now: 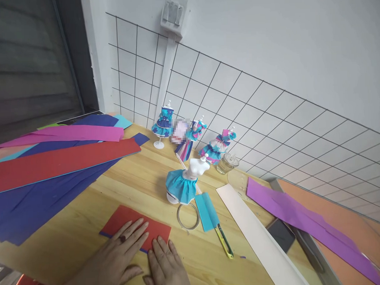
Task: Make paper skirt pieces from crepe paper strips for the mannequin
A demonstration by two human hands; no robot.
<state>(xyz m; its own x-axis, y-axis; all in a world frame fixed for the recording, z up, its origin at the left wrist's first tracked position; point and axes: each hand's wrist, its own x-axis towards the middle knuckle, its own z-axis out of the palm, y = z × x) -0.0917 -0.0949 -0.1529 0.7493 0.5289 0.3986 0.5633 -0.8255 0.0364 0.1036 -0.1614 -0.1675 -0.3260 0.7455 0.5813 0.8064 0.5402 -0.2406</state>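
A red paper rectangle [127, 213] lies on the wooden table with a strip of dark blue paper showing along its near edge. My left hand [121, 246], a dark ring on one finger, rests flat on it with the fingers stretched out. Beside it my right hand [167, 264] presses its fingertips on the near right part of the red paper. Beyond the paper stands a small white mannequin [197, 167] in a turquoise pleated skirt [180, 186]. A ring of tape [179, 217] lies in front of it.
Turquoise paper [206, 212] and a yellow cutter knife [224, 243] lie right of the tape. Blue, red and pink sheets [55, 205] pile up at left. White strips [258, 235] and purple paper [292, 209] lie at right. Dressed mannequins [163, 122] and a glass jar [227, 163] stand behind.
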